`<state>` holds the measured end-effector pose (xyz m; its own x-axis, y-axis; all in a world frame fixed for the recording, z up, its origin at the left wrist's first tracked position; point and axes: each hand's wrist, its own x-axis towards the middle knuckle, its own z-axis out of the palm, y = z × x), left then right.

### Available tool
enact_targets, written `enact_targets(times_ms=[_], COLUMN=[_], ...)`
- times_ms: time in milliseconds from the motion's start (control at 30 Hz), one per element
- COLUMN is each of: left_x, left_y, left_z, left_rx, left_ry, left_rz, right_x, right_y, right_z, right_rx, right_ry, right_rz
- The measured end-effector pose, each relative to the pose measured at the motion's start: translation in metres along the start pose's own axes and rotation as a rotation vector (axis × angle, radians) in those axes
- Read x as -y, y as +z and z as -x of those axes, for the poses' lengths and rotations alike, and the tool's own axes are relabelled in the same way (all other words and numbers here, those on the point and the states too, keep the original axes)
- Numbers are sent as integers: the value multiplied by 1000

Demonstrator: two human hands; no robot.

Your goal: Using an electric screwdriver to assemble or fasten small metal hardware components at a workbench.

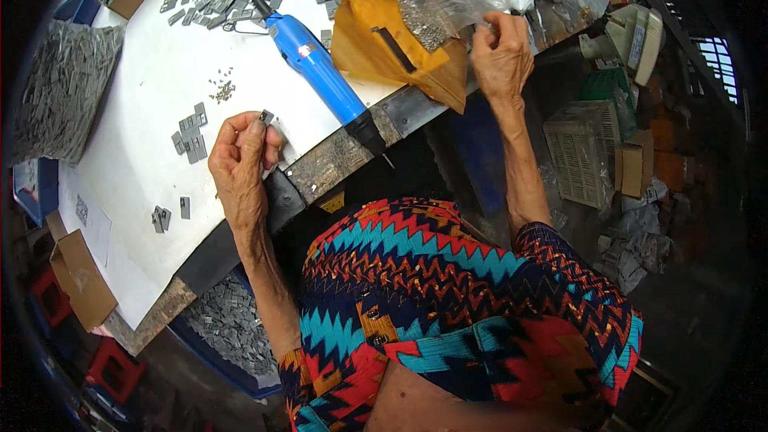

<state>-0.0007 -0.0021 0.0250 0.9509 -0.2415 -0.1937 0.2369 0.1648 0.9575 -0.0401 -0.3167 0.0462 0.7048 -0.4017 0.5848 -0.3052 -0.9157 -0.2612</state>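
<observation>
Across upper L, your white bench top (pixel 132 208); at R, a dimly lit pale crate (pixel 574 152). Ctr-L, your L hand (pixel 240 152) pinches a small grey part (pixel 266 117), partly hidden. Upper R, your R hand (pixel 504 58): can't tell its grip.

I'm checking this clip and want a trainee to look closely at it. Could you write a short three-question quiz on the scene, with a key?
1. What is the left hand holding?
2. True or false: neither hand touches the blue power screwdriver.
3. Which hand is nearer the yellow wrapper with small silvery pieces in it? A, the left; B, the right.

Key:
1. A small grey piece, between its thumb and fingers.
2. True.
3. B: the right hand is just beside it, at the right of the picture.
</observation>
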Motion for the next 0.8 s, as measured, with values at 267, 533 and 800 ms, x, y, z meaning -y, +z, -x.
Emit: enact_targets(times_ms=[267,533,800], left_x=[3,2,12], left_y=[-1,-1,-1], left_z=[0,-3,-6], left_rx=[22,82,64], left_ry=[11,32,77], left_rz=[27,120,121], right_x=[-50,-82,-8], right_y=[27,37,-55], right_z=[-10,-15,-11], right_rx=[157,165,-89], right_ry=[-41,-266,338], right_rz=[244,227,-531])
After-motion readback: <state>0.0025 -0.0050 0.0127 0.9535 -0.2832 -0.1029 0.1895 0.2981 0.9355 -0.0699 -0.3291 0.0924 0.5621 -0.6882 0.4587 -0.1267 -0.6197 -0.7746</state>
